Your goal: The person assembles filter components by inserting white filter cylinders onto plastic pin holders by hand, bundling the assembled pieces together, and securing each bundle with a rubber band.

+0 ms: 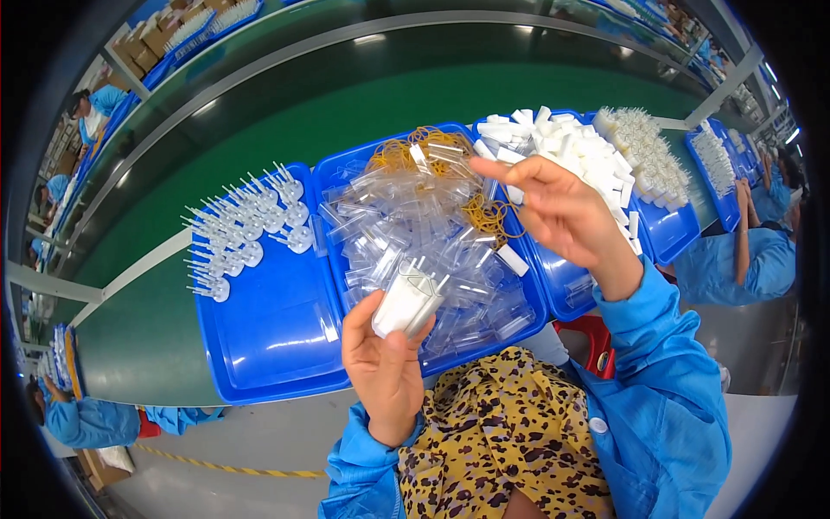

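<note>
My left hand (pixel 386 363) is closed round a white cylindrical bundle (pixel 406 301) with clear plastic about it and thin white pins sticking out of its top. It is held tilted over the near side of the middle blue tray (pixel 540 316). My right hand (pixel 566 212) hovers over that tray's far right part, its index finger stretched out to the left and nothing visible in its grasp. Below lie clear plastic sleeves (pixel 406 216) in a heap. Yellow-brown rubber bands (pixel 488 218) lie near my right fingertips, with more at the tray's far end.
At the left, a blue tray (pixel 277 346) bears rows of white pronged pieces (pixel 246 221). Trays to the right hold white tubes (pixel 566 147) and upright white pronged parts (pixel 648 156). A green conveyor belt (pixel 346 95) runs behind. Co-workers in blue (pixel 735 264) sit along the line.
</note>
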`<state>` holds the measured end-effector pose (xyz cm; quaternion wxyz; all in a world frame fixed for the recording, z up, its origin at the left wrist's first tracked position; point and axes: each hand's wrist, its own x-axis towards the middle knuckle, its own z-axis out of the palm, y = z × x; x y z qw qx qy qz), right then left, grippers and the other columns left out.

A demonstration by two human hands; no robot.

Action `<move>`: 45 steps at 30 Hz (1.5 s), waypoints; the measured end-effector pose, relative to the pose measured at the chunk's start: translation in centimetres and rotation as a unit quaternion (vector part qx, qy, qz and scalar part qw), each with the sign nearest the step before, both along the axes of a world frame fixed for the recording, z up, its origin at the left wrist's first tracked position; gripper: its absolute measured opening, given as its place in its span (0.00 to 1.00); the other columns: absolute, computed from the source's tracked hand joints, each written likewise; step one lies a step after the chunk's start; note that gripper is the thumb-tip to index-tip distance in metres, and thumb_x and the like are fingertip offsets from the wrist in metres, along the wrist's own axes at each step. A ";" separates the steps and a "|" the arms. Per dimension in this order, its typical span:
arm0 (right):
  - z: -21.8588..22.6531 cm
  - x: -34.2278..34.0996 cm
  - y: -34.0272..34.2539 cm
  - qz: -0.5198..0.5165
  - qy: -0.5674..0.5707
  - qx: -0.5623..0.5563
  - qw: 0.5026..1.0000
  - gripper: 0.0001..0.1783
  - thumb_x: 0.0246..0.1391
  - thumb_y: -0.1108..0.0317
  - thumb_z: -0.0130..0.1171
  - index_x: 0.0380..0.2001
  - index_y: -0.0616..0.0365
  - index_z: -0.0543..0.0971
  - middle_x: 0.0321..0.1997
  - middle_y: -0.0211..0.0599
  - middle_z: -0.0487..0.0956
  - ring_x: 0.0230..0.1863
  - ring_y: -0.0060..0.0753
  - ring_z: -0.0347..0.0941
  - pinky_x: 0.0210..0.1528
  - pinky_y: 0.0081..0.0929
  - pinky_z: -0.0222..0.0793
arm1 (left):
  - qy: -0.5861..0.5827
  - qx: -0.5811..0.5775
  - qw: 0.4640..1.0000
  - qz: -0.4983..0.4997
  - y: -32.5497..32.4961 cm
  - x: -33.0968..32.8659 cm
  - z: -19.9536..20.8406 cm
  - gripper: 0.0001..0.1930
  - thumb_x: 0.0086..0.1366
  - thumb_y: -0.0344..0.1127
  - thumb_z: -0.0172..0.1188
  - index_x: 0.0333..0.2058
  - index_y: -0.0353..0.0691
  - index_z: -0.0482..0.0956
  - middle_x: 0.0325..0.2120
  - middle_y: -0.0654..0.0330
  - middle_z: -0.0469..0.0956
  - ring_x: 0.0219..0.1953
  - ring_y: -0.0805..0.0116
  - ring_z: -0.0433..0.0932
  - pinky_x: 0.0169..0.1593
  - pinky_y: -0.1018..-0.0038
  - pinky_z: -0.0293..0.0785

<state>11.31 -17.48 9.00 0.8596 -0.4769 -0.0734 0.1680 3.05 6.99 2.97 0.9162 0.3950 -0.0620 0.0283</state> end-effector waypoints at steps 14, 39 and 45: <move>-0.1 -4.9 0.2 0.041 -0.229 -0.481 0.845 0.16 0.46 0.66 0.67 0.39 0.58 0.77 0.36 0.42 0.78 0.44 0.34 0.73 0.39 0.30 0.68 | 0.026 -0.148 0.986 -0.074 -2.2 -0.3 -1.1 0.24 0.66 0.32 0.55 0.59 0.34 0.61 0.53 0.44 0.69 0.55 0.49 0.72 0.56 0.56 0.74; -1.6 -8.0 -2.1 0.084 -0.112 -0.297 0.944 0.14 0.43 0.84 0.43 0.25 0.64 0.79 0.23 0.34 0.72 0.20 0.21 0.68 0.20 0.18 0.60 | 0.101 -0.397 0.902 -0.135 -4.3 0.9 -3.4 0.28 0.67 0.31 0.53 0.63 0.41 0.55 0.59 0.48 0.64 0.62 0.48 0.63 0.64 0.57 0.65; -6.7 -8.4 -1.3 0.253 0.097 0.378 0.885 0.16 0.55 0.78 0.48 0.47 0.65 0.76 0.26 0.41 0.76 0.13 0.11 0.61 0.16 0.11 0.54 | 0.083 -0.363 0.914 -0.161 -5.2 0.4 -2.9 0.28 0.66 0.33 0.56 0.62 0.40 0.57 0.58 0.45 0.65 0.60 0.47 0.66 0.62 0.55 0.68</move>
